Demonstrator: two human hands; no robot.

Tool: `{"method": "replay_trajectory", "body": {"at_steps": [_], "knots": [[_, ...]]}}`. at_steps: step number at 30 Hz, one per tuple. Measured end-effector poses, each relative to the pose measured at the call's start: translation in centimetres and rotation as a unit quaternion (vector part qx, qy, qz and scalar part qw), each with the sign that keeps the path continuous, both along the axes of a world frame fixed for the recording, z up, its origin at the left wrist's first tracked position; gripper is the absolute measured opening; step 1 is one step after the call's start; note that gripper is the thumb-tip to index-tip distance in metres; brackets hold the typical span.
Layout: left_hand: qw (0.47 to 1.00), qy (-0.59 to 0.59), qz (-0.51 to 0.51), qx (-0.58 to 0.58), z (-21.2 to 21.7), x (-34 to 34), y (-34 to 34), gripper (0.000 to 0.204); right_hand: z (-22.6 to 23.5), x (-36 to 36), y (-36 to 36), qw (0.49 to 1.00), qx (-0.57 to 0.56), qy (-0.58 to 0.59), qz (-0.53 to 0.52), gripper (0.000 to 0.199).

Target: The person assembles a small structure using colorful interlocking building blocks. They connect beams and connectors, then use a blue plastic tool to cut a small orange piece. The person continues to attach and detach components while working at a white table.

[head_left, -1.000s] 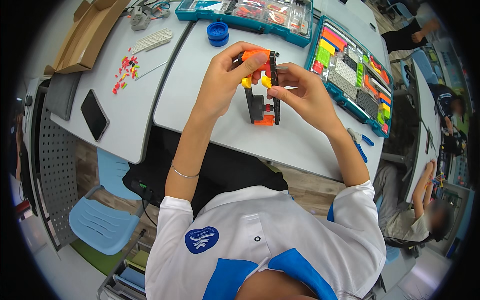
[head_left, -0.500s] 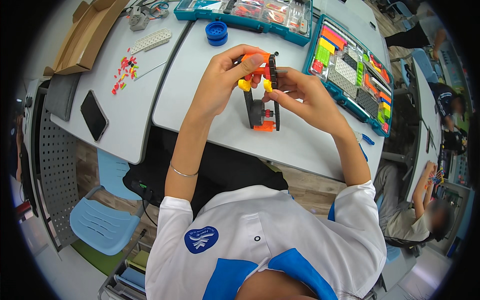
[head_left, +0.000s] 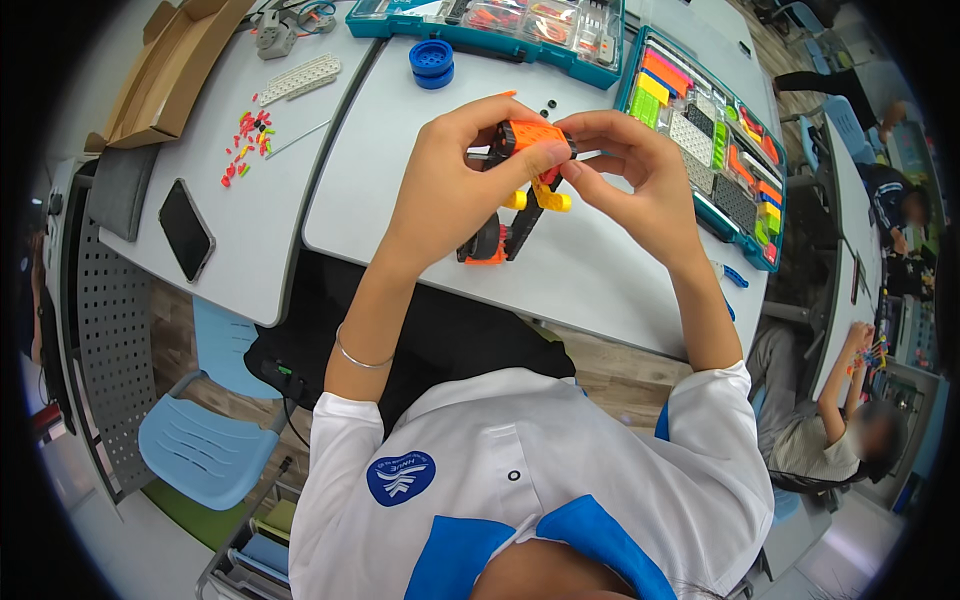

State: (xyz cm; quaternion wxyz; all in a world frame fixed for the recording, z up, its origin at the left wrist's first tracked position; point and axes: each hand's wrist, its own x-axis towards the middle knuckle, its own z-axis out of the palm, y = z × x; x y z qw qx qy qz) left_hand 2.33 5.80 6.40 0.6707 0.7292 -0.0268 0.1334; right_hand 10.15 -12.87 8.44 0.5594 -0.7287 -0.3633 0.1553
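Left hand (head_left: 450, 185) grips, right hand (head_left: 645, 180) pinches a black-and-orange frame (head_left: 530, 133) by the counter's (head_left: 600, 280) near edge. Its beams look joined; I cannot tell what remains.

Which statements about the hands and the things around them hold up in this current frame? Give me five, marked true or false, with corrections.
1. The left hand holds a build with black, orange and yellow pieces. True.
2. Only the left hand touches the build. False: the right hand has its fingers on it too.
3. The phone lies to the left of the blue wheel-like pieces. True.
4. The right-hand teal case is open and holds pieces of several colours. True.
5. The blue wheel-like pieces sit inside a teal case. False: they are on the white tabletop.
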Motion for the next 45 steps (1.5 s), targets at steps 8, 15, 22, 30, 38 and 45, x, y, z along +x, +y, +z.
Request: {"method": "replay_trajectory", "body": {"at_steps": [8,15,22,30,38,45], "knots": [[0.984,-0.077,0.064,0.147,0.4,-0.4,-1.9,0.023,0.0,-1.4,0.4,0.992,-0.008,-0.102,-0.069,0.027],[0.973,-0.155,0.104,0.132,0.2,0.0,-3.1,0.025,-0.4,-1.7,0.6,0.985,0.017,-0.137,-0.106,0.024],[0.994,-0.066,0.021,0.079,0.3,-0.4,-1.6,0.024,-0.1,-0.6,-0.3,0.997,0.066,-0.009,-0.032,0.026],[0.996,-0.021,-0.075,0.032,0.8,-0.7,-0.2,0.022,1.1,-0.3,-1.1,0.997,0.009,0.067,0.030,0.033],[1.000,0.026,-0.013,-0.004,0.5,-0.7,-0.4,0.028,0.6,0.4,-1.0,0.995,-0.025,0.087,0.046,0.032],[0.996,0.067,-0.029,-0.048,0.5,-0.2,-0.2,0.028,0.2,1.5,-0.9,0.991,-0.043,0.097,0.087,0.038]]}}
